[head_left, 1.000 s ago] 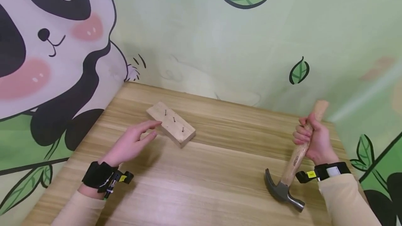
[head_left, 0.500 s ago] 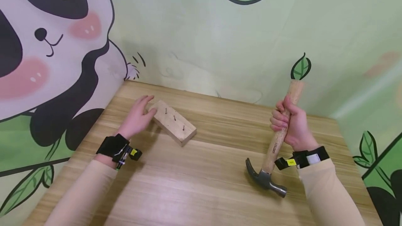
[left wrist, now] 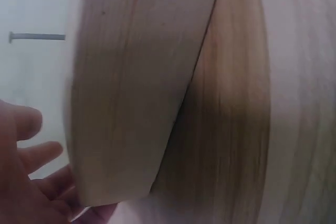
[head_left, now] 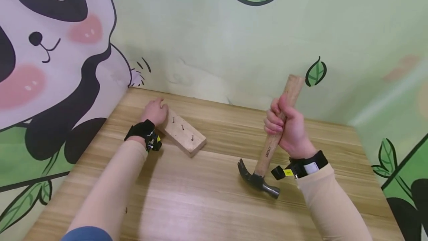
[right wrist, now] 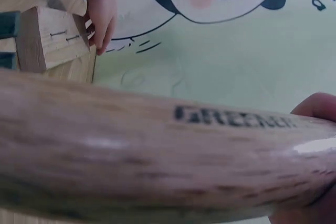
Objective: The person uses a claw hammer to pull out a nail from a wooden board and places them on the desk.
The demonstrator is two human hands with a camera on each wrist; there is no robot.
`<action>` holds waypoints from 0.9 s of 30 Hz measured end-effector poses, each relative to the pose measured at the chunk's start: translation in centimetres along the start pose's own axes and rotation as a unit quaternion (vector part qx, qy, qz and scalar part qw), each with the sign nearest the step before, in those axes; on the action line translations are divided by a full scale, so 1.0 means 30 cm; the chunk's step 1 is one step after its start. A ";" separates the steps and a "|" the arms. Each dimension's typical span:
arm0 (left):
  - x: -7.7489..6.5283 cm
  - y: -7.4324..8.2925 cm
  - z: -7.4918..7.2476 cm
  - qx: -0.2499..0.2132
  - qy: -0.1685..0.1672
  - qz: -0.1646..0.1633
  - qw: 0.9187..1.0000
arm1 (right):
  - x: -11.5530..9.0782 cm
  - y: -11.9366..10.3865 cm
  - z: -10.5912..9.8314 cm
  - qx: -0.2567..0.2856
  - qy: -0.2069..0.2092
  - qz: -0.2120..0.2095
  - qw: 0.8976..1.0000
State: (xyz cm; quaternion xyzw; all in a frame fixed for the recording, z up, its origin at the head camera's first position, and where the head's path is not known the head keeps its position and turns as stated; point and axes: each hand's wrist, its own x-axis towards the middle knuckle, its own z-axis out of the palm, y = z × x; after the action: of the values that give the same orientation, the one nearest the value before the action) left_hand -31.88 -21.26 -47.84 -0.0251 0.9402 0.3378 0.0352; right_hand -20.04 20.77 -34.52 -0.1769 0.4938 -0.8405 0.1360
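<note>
A light wooden block (head_left: 178,133) lies flat on the wood-grain table, with three nails (head_left: 182,127) standing partly driven in its top face. My left hand (head_left: 155,111) is at the block's far left end, its fingers reaching round that end in the left wrist view, where one nail (left wrist: 38,36) sticks out sideways. My right hand (head_left: 289,125) grips the wooden handle of a claw hammer (head_left: 271,146) near its middle. The dark steel head points down toward me, claw to the left, above the table. In the right wrist view the handle (right wrist: 157,145) fills the lower part.
The table (head_left: 200,203) meets a pale green wall (head_left: 200,47) at the back, painted with leaves and a large panda (head_left: 50,66) on the left side. Another wall bounds the table on the right.
My left hand has moved forward and right from beside the block to its far left end. My right hand has carried the hammer left and up, nearer the block.
</note>
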 end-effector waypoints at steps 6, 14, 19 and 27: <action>0.013 -0.014 0.016 -0.001 -0.008 -0.010 1.000 | -0.021 0.017 0.030 -0.026 -0.013 -0.054 0.998; 0.010 -0.010 0.053 0.033 -0.026 0.001 0.999 | -0.041 0.036 0.034 -0.031 -0.038 -0.091 0.995; 0.007 -0.011 0.074 0.051 -0.034 0.021 0.998 | -0.049 0.041 0.038 -0.032 -0.056 -0.101 0.993; 0.026 -0.029 0.086 0.064 -0.013 0.025 0.998 | -0.053 0.041 0.038 -0.042 -0.046 -0.119 0.991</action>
State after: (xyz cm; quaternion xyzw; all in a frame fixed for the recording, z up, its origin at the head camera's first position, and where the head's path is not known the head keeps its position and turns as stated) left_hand -32.47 -20.31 -50.44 0.0049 0.9597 0.2780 0.0406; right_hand -18.05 19.92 -35.35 -0.2786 0.4971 -0.8202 0.0505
